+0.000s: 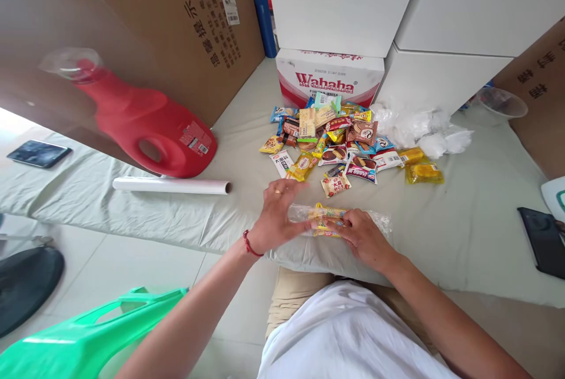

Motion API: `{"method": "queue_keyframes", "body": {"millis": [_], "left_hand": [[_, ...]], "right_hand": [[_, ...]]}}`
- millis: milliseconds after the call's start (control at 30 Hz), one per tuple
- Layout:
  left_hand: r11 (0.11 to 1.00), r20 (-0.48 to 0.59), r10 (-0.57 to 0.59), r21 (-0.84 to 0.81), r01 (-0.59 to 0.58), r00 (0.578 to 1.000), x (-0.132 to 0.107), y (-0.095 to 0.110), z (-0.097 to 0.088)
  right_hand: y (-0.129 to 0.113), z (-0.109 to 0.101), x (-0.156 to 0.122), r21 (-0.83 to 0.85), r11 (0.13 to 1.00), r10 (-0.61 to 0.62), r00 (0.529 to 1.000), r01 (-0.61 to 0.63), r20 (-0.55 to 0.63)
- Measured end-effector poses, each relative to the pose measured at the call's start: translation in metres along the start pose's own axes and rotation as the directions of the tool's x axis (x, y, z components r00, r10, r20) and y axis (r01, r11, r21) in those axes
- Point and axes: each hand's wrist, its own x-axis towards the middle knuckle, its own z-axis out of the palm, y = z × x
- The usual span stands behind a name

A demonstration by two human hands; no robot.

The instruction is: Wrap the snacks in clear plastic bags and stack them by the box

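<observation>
Several yellow snack packs (327,213) lie side by side in front of me on a sheet of clear plastic film (380,220), whose ends stick out to both sides. My right hand (364,238) grips the packs from the right, thumb and fingers bent onto them. At their left end is my left hand (280,214), wearing a red bracelet; its fingers are spread and its thumb reaches to the film over the packs. Just beyond lies a heap of wrapped snacks (338,132), with a small cream-coloured packet (336,185) nearest my hands.
A white film roll (172,185) and a red jug (154,126) lie to the left, near a phone (39,153). Behind the heap stands a Wahaba-style white-and-red carton (291,73). Crumpled clear plastic (415,126), yellow packs (424,173) and a dark phone (541,240) are to the right.
</observation>
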Motion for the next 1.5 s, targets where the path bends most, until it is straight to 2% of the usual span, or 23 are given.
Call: {"method": "queue_keyframes", "body": {"millis": [67, 100, 200, 300, 367, 433, 500, 533, 600, 667, 733, 833, 933, 967, 1033, 1067, 1133, 1200, 1267, 1367, 1500], "left_hand": [[0.983, 0.117, 0.156, 0.08, -0.166, 0.981, 0.002, 0.002, 0.002], [0.972, 0.138, 0.196, 0.107, -0.211, 0.971, 0.002, -0.001, 0.001], [0.942, 0.075, 0.286, 0.161, -0.294, 0.955, -0.003, -0.019, -0.005], [0.864, 0.034, 0.449, 0.237, -0.444, 0.893, -0.017, -0.035, -0.015], [0.802, 0.087, 0.522, 0.29, -0.523, 0.849, -0.032, -0.044, -0.021], [0.787, 0.173, 0.509, 0.303, -0.538, 0.843, -0.047, -0.053, -0.025], [0.843, 0.188, 0.417, 0.286, -0.456, 0.889, -0.058, -0.061, -0.029], [0.891, 0.14, 0.341, 0.268, -0.367, 0.93, -0.061, -0.065, -0.029], [0.977, -0.041, 0.112, 0.185, -0.102, 0.993, -0.06, -0.067, -0.027], [0.984, -0.163, -0.149, 0.074, 0.162, 0.975, -0.049, -0.063, -0.018], [0.955, -0.139, -0.288, 0.036, 0.296, 0.947, -0.034, -0.053, -0.004], [0.957, 0.031, -0.256, 0.146, 0.249, 0.966, -0.017, -0.033, 0.012], [0.966, 0.221, -0.211, 0.198, 0.168, 0.952, -0.012, -0.014, 0.009], [0.969, 0.257, -0.226, 0.162, 0.189, 0.939, -0.012, -0.009, 0.006], [0.948, 0.296, -0.31, 0.026, 0.317, 0.903, -0.011, 0.002, 0.001], [0.912, 0.311, -0.366, -0.07, 0.405, 0.877, -0.01, 0.009, 0.001], [0.781, 0.345, -0.456, -0.288, 0.554, 0.821, -0.006, 0.022, 0.009], [0.631, 0.389, -0.481, -0.468, 0.618, 0.786, -0.001, 0.036, 0.024], [0.552, 0.399, -0.478, -0.557, 0.621, 0.783, 0.003, 0.047, 0.041], [0.613, 0.336, -0.458, -0.551, 0.567, 0.823, 0.004, 0.054, 0.056], [0.726, 0.266, -0.451, -0.445, 0.524, 0.852, 0.0, 0.052, 0.06]], "right_hand": [[0.0, 0.001, 0.0, 0.007, 1.0, 0.003, 1.0, -0.003, -0.019], [0.0, 0.001, -0.001, 0.009, 1.0, 0.005, 1.0, -0.005, -0.024], [-0.001, 0.003, -0.002, 0.018, 1.0, 0.008, 0.999, -0.008, -0.048], [-0.001, 0.005, -0.002, 0.055, 0.998, 0.01, 0.996, -0.005, -0.094], [-0.001, 0.006, -0.002, 0.084, 0.996, 0.018, 0.993, -0.008, -0.113], [-0.001, 0.007, -0.002, 0.105, 0.994, 0.03, 0.993, -0.018, -0.115], [-0.001, 0.007, -0.002, 0.119, 0.992, 0.043, 0.993, -0.03, -0.111], [-0.001, 0.007, -0.001, 0.126, 0.991, 0.048, 0.993, -0.035, -0.108], [-0.001, 0.006, -0.001, 0.135, 0.99, 0.053, 0.994, -0.04, -0.095], [-0.001, 0.005, 0.0, 0.136, 0.99, 0.057, 0.995, -0.046, -0.08], [-0.002, 0.003, 0.0, 0.134, 0.99, 0.061, 0.996, -0.051, -0.068], [-0.002, 0.002, 0.001, 0.122, 0.992, 0.049, 0.997, -0.042, -0.056], [-0.001, 0.002, 0.001, 0.098, 0.995, 0.024, 0.998, -0.018, -0.056], [-0.001, 0.002, 0.001, 0.094, 0.996, 0.015, 0.998, -0.009, -0.061], [-0.001, 0.003, 0.0, 0.094, 0.996, 0.003, 0.997, 0.004, -0.078], [-0.001, 0.003, 0.0, 0.094, 0.995, -0.002, 0.996, 0.011, -0.087], [-0.002, 0.004, -0.001, 0.084, 0.996, -0.014, 0.995, 0.023, -0.102], [-0.002, 0.006, -0.001, 0.059, 0.998, -0.027, 0.993, 0.034, -0.114], [-0.003, 0.008, -0.001, 0.035, 0.999, -0.029, 0.991, 0.034, -0.132], [-0.005, 0.011, -0.002, 0.042, 0.999, -0.016, 0.986, 0.024, -0.169], [-0.005, 0.011, -0.008, 0.154, 0.987, -0.01, 0.977, 0.043, -0.214]]}}
